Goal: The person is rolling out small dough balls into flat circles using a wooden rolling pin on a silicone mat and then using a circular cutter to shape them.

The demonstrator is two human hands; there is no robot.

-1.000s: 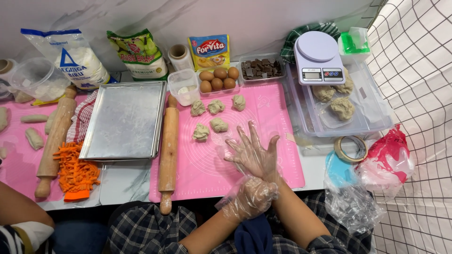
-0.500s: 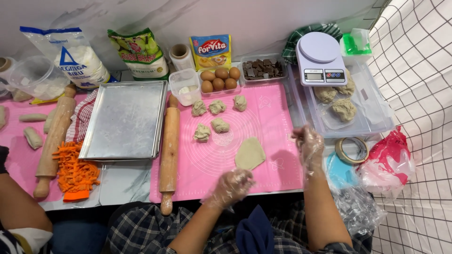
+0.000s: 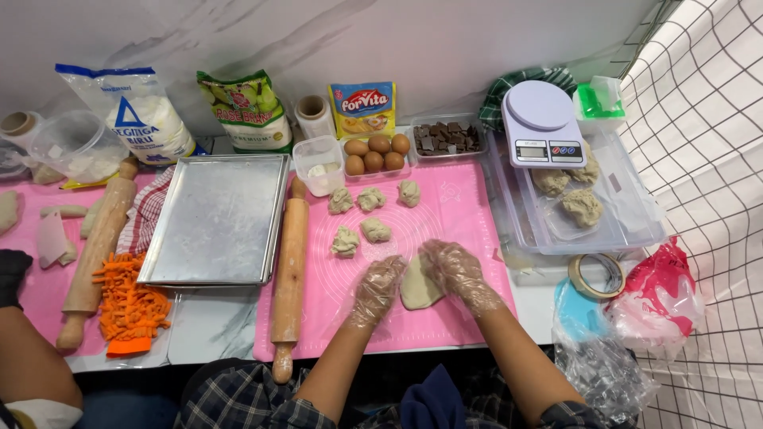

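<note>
Both hands wear thin clear plastic gloves and work a flattened piece of dough [image 3: 416, 287] that lies on the pink mat [image 3: 465, 214], near its front edge. The left hand [image 3: 377, 287] rests with fingers spread loosely, touching the dough's left side; the right hand [image 3: 451, 268] lies with fingers spread over the dough's upper right edge. Neither hand pinches or lifts it, as far as the view shows.

Judging from how things lie, the work is at an early stage: one piece is pressed into a flat disc, while five small dough balls [image 3: 373, 230] sit unflattened on the mat behind the hands, and more lumps wait in the clear plastic tub [image 3: 628, 214] to the right, under the kitchen scale [image 3: 542, 123]. The metal tray [image 3: 218, 218] to the left holds nothing, so no shaped piece has been set on it.

Room for moving is fair. The mat has bare space to the right of the disc and in front of it up to the desk [image 3: 203, 334] edge, which is close to the wrists. To the left a rolling pin [image 3: 288, 270] lies along the mat's border, just beside the tray. The tub's wall borders the mat's right side, with a roll of tape [image 3: 596, 276] and plastic bags near the front right corner. Another person's arm [image 3: 28, 349] is at far left, well apart
</note>
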